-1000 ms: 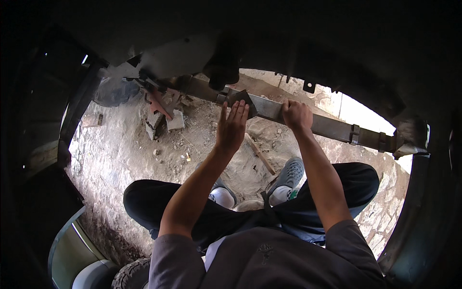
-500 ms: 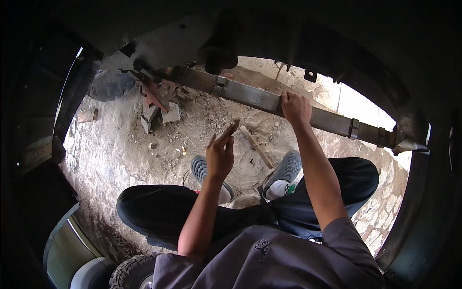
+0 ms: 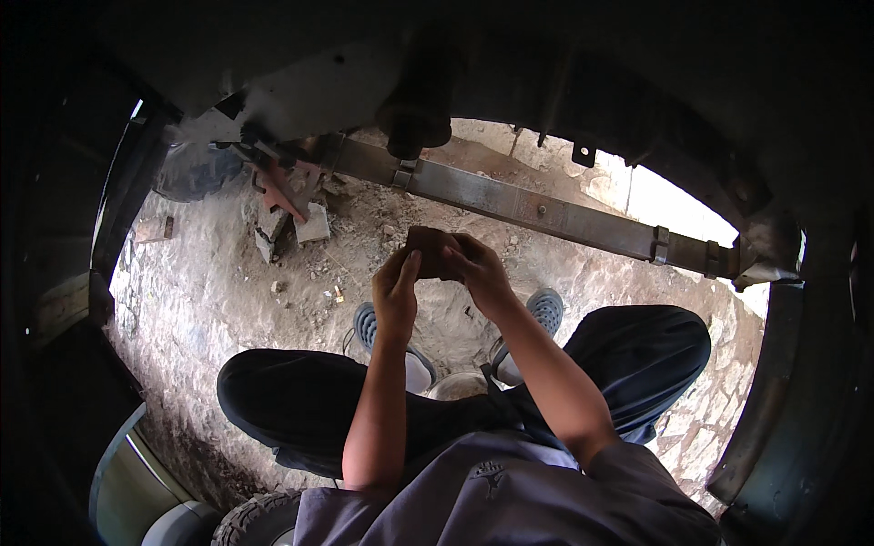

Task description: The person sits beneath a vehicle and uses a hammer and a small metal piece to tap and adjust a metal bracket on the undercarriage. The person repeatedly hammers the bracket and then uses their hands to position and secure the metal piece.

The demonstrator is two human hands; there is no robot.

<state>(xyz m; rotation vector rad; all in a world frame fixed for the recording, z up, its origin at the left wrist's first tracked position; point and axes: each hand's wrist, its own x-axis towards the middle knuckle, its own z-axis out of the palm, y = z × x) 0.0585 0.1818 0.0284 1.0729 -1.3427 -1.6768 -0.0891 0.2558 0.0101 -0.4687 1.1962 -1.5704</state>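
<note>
A small, dark brown square that looks like a sheet of sandpaper (image 3: 430, 252) is held up between my two hands. My left hand (image 3: 397, 289) grips its left edge, thumb on the near face. On the other side, my right hand (image 3: 482, 271) pinches its right part between thumb and fingers. Beyond both hands, and apart from them, a long grey leaf spring (image 3: 492, 198) with metal clips runs from upper left down to the right. Its middle carries a small bolt head (image 3: 542, 209).
Dark vehicle underbody surrounds the view overhead. A red metal stand (image 3: 280, 193) and a broken concrete block (image 3: 313, 224) sit at the far left. A tyre (image 3: 250, 523) lies at the lower left. My shoes (image 3: 544, 311) rest on the dusty stone ground (image 3: 209, 291).
My right hand has left the leaf spring and come back to take hold of the sandpaper. The sheet, earlier edge-on in my left hand, now shows its flat face.
</note>
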